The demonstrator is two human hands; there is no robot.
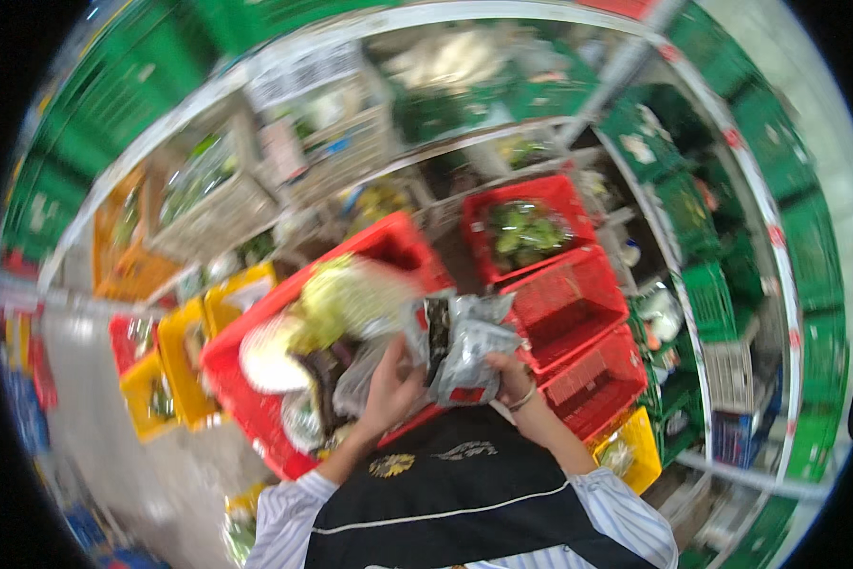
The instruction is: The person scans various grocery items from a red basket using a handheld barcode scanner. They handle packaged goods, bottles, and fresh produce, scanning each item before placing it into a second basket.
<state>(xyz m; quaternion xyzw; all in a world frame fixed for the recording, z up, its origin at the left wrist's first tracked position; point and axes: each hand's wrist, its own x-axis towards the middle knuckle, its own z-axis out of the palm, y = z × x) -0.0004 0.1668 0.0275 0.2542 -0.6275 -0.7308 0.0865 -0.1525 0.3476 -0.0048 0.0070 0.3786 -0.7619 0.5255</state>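
Observation:
My right hand (pixel 513 380) grips silvery plastic packets (pixel 475 348) with red patches, held over the near edge of a large red crate (pixel 238 405). My left hand (pixel 392 387) is at the packets' left side, thumb apart from the fingers; blur hides whether it grips them. A dark strip (pixel 438 331) shows between the packets. Inside the crate lie a wrapped leafy cabbage (pixel 348 291), a pale round vegetable (pixel 273 355) that is overexposed, and a clear plastic bag (pixel 359 377) beside my left hand.
Red crates (pixel 572 306) stand to the right, one with bagged leafy greens (pixel 530 231). Yellow crates (pixel 184 363) are at the left, another yellow crate (pixel 633 455) at lower right. Shelving with a white metal frame (pixel 690 313) holds green crates (pixel 711 299) and beige crates (pixel 213 213).

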